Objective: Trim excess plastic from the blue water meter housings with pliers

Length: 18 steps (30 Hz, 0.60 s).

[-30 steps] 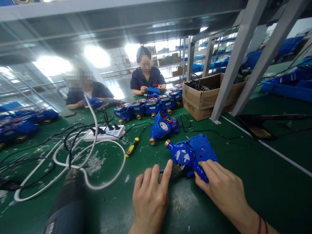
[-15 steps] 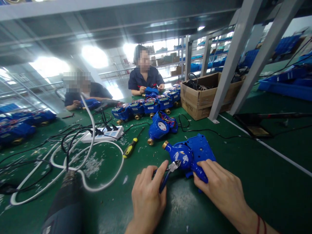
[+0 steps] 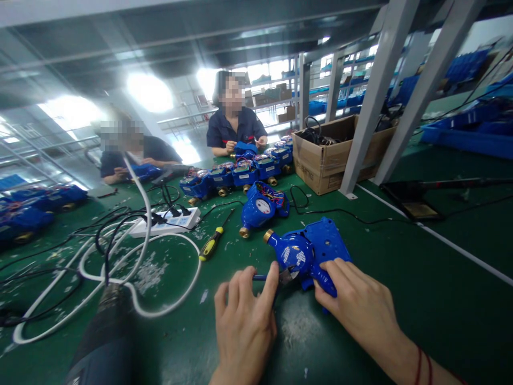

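My left hand [image 3: 246, 315] is closed around a pair of cutting pliers [image 3: 287, 276] with blue handles. Their metal jaws are at the near edge of a blue water meter [image 3: 295, 251]; whether they touch it I cannot tell. The meter lies on the green table with its brass threaded end pointing up-left and a flat blue housing on its far right. My right hand [image 3: 356, 299] grips the meter's near pipe end. Just beyond is a second blue water meter [image 3: 258, 207], its dial up and coloured wires showing in its open housing.
A yellow-and-black screwdriver [image 3: 211, 244] lies left of the meters. Farther left are a white power strip [image 3: 166, 222], looped cables and a dark heat-gun-like tool [image 3: 105, 331]. Several open meters [image 3: 245, 174] line the back, near two co-workers. A cardboard box [image 3: 326, 155] stands by metal posts [image 3: 372, 96].
The pliers have turned and dropped from above the meter's face to its near edge, and my left fingers have spread a little. My right hand keeps its grip. The view has shifted slightly.
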Each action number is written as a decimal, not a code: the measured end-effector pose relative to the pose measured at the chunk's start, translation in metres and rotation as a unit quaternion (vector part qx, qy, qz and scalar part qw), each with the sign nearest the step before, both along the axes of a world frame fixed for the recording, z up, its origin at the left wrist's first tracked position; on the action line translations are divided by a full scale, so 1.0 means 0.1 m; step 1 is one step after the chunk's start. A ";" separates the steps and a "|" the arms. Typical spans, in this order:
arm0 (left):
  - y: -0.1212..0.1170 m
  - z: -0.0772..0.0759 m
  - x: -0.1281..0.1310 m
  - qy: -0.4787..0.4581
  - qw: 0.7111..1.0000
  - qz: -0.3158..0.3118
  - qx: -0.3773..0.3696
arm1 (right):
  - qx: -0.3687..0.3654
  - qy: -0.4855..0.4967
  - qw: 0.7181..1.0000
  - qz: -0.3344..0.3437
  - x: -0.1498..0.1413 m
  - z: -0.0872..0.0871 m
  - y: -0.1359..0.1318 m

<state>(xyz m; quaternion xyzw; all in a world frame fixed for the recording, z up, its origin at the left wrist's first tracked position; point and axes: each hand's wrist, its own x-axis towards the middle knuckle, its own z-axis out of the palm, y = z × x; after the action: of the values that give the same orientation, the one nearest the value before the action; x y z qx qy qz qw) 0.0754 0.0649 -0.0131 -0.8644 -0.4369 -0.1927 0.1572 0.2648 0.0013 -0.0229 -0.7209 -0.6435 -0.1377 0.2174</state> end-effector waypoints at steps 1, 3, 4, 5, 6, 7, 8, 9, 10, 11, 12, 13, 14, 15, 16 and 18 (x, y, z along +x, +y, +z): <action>-0.01 0.01 0.01 0.006 1.000 0.010 -0.001 | 0.002 -0.001 1.000 0.001 -0.01 0.00 0.00; -0.02 0.03 0.02 0.014 1.000 0.025 -0.006 | 0.004 -0.004 1.000 0.003 -0.02 0.00 0.00; -0.03 0.05 0.02 0.015 0.999 0.030 -0.008 | 0.005 -0.006 1.000 0.004 -0.03 0.00 0.00; -0.03 0.06 0.03 0.014 0.999 0.033 -0.011 | 0.007 -0.008 1.000 0.004 -0.04 0.01 0.00; -0.04 0.07 0.03 0.014 0.999 0.035 -0.013 | 0.010 -0.010 1.000 0.005 -0.05 0.01 0.00; -0.04 0.08 0.03 0.014 0.999 0.036 -0.013 | 0.013 -0.012 1.000 0.005 -0.05 0.02 0.01; -0.04 0.09 0.04 0.015 0.999 0.036 -0.011 | 0.015 -0.014 1.000 0.006 -0.06 0.02 0.01; -0.04 0.09 0.04 0.018 0.999 0.038 -0.008 | 0.017 -0.015 1.000 0.006 -0.06 0.03 0.01; -0.04 0.09 0.04 0.021 0.999 0.039 -0.004 | 0.018 -0.016 1.000 0.007 -0.06 0.03 0.00; -0.05 0.09 0.04 0.025 0.999 0.040 0.001 | 0.017 -0.017 1.000 0.008 -0.06 0.03 0.00; -0.05 0.09 0.04 0.030 0.999 0.039 0.005 | 0.016 -0.017 1.000 0.009 -0.07 0.03 0.00; -0.05 0.08 0.04 0.035 0.999 0.040 0.007 | 0.017 -0.018 1.000 0.010 -0.07 0.03 0.00; -0.05 0.08 0.04 0.039 0.998 0.040 0.008 | 0.020 -0.018 1.000 0.012 -0.07 0.03 0.00; -0.05 0.07 0.04 0.043 0.998 0.039 0.008 | 0.024 -0.019 0.999 0.013 -0.08 0.03 0.00; -0.05 0.07 0.03 0.046 0.998 0.038 0.008 | 0.026 -0.019 0.999 0.014 -0.08 0.02 0.00; -0.05 0.07 0.03 0.051 0.998 0.037 0.008 | 0.030 -0.021 0.999 0.014 -0.09 0.02 0.00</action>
<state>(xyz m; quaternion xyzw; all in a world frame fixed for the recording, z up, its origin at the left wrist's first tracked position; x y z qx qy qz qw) 0.0785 0.0600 -0.0064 -0.8551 -0.4584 -0.1456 0.1934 0.2561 0.0009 -0.0209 -0.7017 -0.6538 -0.1691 0.2270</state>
